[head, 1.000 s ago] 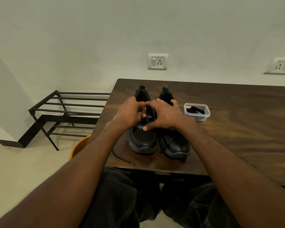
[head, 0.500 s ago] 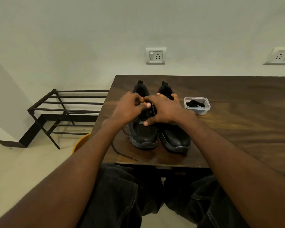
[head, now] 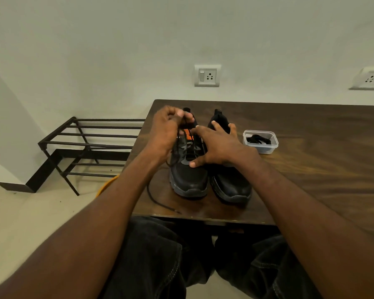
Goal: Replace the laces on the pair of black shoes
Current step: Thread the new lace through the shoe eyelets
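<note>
A dark wooden table [head: 311,147] stands against a pale wall. The left hand [head: 166,132] pinches the old lace [head: 158,201] above the left shoe [head: 189,180]; the right hand [head: 218,145], fingers spread, steadies both shoes. Judging by this, unlacing is barely underway; replacement laces [head: 258,140] wait in a tub at 3 o'clock.

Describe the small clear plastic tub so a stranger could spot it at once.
On the dark wooden table, look just right of the pair of black shoes. The small clear plastic tub sits there, the only see-through thing, with black laces coiled inside.
</note>
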`<state>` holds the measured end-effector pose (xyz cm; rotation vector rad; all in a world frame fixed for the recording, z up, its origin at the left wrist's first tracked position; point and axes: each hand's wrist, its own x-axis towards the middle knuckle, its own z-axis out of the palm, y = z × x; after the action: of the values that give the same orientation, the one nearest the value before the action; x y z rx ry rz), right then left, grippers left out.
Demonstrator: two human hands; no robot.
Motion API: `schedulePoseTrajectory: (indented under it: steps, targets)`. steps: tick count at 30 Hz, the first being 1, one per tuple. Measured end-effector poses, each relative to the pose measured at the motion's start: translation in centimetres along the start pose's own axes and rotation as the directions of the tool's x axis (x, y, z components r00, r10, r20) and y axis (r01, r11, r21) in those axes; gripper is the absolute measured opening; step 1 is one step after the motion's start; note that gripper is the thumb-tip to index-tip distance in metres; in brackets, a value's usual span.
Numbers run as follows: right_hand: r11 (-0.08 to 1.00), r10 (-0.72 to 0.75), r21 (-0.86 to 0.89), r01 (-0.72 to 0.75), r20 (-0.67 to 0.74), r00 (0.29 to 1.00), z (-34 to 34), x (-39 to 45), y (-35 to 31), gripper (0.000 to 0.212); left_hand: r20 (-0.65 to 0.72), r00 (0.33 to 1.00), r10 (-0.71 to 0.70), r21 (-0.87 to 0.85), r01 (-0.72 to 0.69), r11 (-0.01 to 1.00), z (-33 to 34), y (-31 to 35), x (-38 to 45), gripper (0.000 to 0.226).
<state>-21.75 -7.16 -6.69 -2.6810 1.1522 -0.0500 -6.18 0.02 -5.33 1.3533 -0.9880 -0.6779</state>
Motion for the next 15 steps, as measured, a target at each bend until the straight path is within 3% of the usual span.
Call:
schedulePoseTrajectory:
  steps: [1,3,5,7,9,12,15]
  targets:
    - [1.0,0.001,-0.013,-0.001,0.003,1.0,0.0,0.1,0.0,0.106,0.021,1.0,-0.01,-0.044,0.011,0.999,0.1,0.3,-0.2,0.017]
    - [1.0,0.002,-0.029,-0.002,0.01,1.0,0.0,0.2,0.0,0.105,0.073,0.997,0.014,0.161,-0.025,0.987,0.2,0.0,-0.3,0.018]
    - [0.999,0.002,-0.037,-0.001,0.006,1.0,-0.1,0.3,0.0,0.104,0.139,0.989,0.042,0.475,-0.103,0.874,0.1,-1.3,0.0,0.008]
    - [0.999,0.002,-0.042,-0.002,-0.002,1.0,-0.2,0.2,0.0,0.106,0.228,0.974,0.003,0.675,-0.16,0.72,0.1,-2.3,0.1,0.007]
    - [0.999,0.005,-0.049,-0.005,-0.007,1.0,-0.2,0.1,-0.1,0.107,0.258,0.965,-0.057,0.729,-0.155,0.667,0.1,-2.9,0.3,0.013]
    - [0.998,0.002,-0.056,-0.003,-0.017,1.0,-0.2,0.1,-0.3,0.107,0.252,0.968,0.023,0.75,-0.21,0.627,-0.2,-2.6,0.2,0.008]
    - [0.999,0.001,-0.052,-0.002,-0.027,1.0,-0.4,-0.1,-0.3,0.102,0.24,0.969,0.05,0.843,-0.234,0.485,-0.1,-2.2,0.5,0.01]
